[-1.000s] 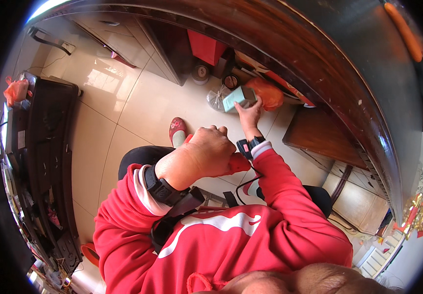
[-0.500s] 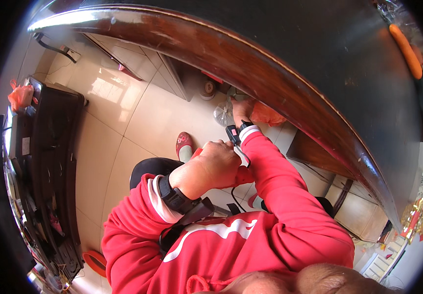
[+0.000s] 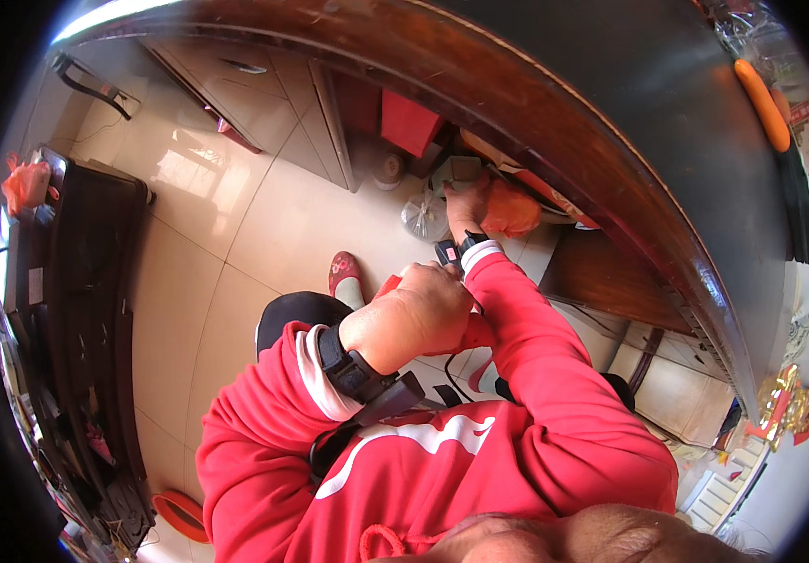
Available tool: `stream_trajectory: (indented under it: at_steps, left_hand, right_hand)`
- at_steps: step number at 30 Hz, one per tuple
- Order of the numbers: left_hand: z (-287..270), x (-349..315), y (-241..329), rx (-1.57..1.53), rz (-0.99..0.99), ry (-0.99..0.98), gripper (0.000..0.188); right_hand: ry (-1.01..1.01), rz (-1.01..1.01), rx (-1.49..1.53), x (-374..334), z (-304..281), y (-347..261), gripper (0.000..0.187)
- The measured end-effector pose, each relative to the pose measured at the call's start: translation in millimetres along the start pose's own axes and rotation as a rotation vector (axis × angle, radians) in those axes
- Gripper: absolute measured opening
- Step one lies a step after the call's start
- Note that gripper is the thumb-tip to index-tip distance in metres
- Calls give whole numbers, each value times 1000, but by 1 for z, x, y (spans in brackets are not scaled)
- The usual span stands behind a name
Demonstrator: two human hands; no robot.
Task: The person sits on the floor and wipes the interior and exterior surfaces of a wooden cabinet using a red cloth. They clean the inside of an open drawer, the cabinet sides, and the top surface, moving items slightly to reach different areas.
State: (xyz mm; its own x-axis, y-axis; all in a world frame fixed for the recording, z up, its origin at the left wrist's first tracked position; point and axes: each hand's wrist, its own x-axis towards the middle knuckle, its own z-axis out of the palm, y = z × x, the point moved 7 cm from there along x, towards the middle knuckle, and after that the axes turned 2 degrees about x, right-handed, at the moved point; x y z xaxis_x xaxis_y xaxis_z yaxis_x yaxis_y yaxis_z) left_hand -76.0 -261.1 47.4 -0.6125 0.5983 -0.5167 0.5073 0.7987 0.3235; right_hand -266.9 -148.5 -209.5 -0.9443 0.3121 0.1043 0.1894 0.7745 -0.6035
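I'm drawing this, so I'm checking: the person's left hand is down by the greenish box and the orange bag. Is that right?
Not quite: the head view shows the right hand, not the left hand, down by the greenish box and the orange bag.

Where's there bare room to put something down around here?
The tiled floor looks bare between the dark cabinet on the left and the red shoe. The dark tabletop also has open space left of the orange rod-like object. It's crowded by the right hand: green box, clear bag, orange bag.
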Motion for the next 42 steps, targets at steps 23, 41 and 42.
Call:
stream_trajectory:
  at_steps: [23, 41, 42]
  left_hand:
    - [-1, 5, -1, -59, 18, -10, 56]
    - [-20, 14, 9, -63, 47, -115, 61]
    - [-23, 17, 13, -51, 56, -112, 59]
  right_hand:
    - [-103, -26, -266, -2, 1, -8, 102]
    - [-283, -77, -115, -10, -53, -38, 80]
    - [-269, -72, -81, -11, -61, -37, 76]
